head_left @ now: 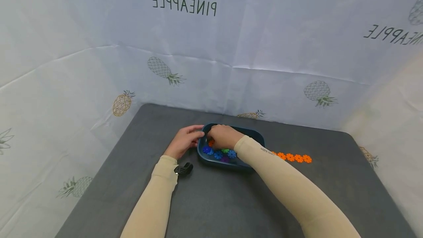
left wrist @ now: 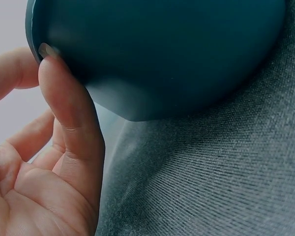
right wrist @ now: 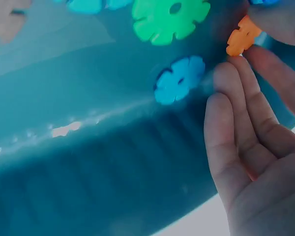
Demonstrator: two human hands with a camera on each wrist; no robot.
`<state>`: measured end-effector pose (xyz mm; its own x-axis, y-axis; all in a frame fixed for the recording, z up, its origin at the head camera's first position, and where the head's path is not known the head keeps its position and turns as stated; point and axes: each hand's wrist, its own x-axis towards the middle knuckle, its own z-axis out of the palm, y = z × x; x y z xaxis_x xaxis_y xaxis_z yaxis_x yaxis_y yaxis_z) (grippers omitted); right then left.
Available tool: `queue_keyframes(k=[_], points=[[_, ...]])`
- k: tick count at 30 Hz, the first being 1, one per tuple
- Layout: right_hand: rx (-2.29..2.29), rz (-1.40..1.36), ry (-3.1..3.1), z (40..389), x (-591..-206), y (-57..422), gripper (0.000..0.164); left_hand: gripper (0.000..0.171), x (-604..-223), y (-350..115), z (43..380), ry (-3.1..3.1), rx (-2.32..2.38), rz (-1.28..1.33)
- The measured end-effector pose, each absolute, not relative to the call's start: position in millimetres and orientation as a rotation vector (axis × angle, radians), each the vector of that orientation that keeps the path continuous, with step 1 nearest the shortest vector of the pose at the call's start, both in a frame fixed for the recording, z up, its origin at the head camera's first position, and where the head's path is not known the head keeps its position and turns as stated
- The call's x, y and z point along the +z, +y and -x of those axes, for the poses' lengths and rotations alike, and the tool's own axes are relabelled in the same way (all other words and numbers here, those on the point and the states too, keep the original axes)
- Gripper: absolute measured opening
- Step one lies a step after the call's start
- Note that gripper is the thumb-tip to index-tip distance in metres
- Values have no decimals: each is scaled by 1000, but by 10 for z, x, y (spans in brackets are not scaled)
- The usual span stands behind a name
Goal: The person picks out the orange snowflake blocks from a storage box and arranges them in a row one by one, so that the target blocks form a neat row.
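A dark teal plastic tray stands on the table, with several flower-shaped discs inside. My left hand is at its left end, where the left wrist view has the thumb and forefinger pinching the tray's rim. Inside the tray, my right hand reaches down. Between its thumb and forefinger it pinches an orange flower-shaped disc. Near those fingers lie a blue disc and a green disc. The right hand and forearm hide part of the tray.
To the right of the tray, a row of orange flower-shaped discs lies on the dark grey table; the right forearm covers its left end. A black band is on the left wrist. White pineapple-print cloth hangs around the table.
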<state>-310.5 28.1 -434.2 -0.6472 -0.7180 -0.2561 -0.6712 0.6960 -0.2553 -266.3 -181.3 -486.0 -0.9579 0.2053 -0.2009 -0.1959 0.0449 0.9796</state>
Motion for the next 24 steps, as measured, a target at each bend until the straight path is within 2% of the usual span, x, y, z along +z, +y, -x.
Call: queue_keyframes(k=[11,17,24], points=[[-348,1023,2567,2995,-3945,605,35,52,-4873,-1812,2687,2065,1954,-6],[-603,973,2572,2922,-3908,895,35,56,-4859,-1836,2720,2108,1929,-1],[-945,759,2569,2715,-3934,1428,35,56,-4886,-1769,2667,2111,1911,10]])
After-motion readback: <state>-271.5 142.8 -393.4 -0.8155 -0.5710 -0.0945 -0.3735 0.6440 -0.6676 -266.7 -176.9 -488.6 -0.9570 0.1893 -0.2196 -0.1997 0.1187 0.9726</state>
